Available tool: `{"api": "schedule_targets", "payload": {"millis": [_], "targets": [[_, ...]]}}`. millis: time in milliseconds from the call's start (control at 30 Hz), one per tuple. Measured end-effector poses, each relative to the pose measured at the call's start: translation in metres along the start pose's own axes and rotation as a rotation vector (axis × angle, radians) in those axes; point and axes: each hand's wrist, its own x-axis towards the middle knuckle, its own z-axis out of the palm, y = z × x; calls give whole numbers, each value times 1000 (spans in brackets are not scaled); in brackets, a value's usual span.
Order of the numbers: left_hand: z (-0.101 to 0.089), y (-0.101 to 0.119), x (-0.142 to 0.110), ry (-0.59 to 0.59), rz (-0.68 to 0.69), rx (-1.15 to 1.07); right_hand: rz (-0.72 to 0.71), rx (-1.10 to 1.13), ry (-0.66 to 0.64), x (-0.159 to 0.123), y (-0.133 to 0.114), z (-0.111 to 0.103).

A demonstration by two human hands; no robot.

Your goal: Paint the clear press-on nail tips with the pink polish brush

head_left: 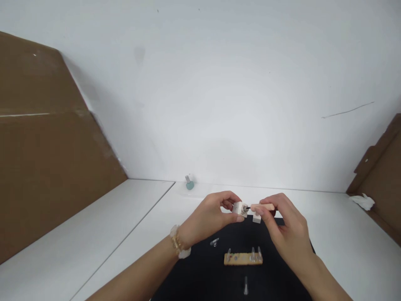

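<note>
Two hands work just above the far edge of the black mat [188,271]: the left hand [208,213], wearing a beaded bracelet [177,241], pinches a small white block [238,208], and the right hand [286,225] grips a wooden-handled screwdriver [262,207], its dark tip touching the block. On the mat lie a wooden strip [243,258] with clear pegs, its markings too small to read, and two clear screws [246,285].

The 1 head-worn view looks forward and down at the left hand [208,215] and right hand [283,223], seemingly close.
</note>
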Motion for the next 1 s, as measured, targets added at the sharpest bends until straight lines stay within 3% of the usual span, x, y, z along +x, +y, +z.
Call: {"api": "schedule_targets", "payload": {"millis": [433,600,767,900,1000], "targets": [[4,9,-1,-20,29,-19,27,11,-55,-2,4,8],[2,15,-3,32,55,114,194,77,-95,-1,5,7],[-2,23,-4,1,111,298,439,238,-141,3,8,8],[-4,35,-6,1,156,459,520,352,-176,4,13,10],[-5,34,-5,-18,107,427,536,381,-162,3,14,12]]}}
